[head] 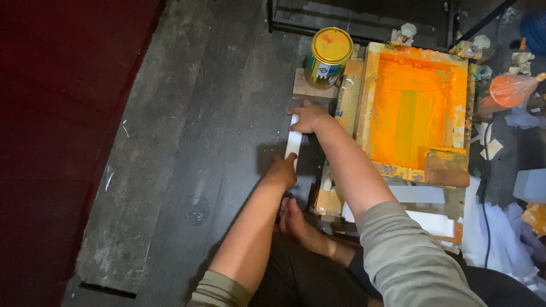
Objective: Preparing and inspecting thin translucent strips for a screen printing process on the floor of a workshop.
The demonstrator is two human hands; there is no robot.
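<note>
While both hands grip, left hand (282, 170), right hand (307, 117), fingers closed on white strip (293, 143)

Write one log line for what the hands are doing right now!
left hand: holds near end of white strip | right hand: holds far end | beside: orange-inked screen frame, yellow tin | surface: dark floor

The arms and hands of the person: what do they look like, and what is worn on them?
Both arms are bare from the hands to above the elbows. Each upper arm has a loose grey-green sleeve, pushed up. The left hand and right hand wear no gloves; no rings or watch can be seen.
</note>
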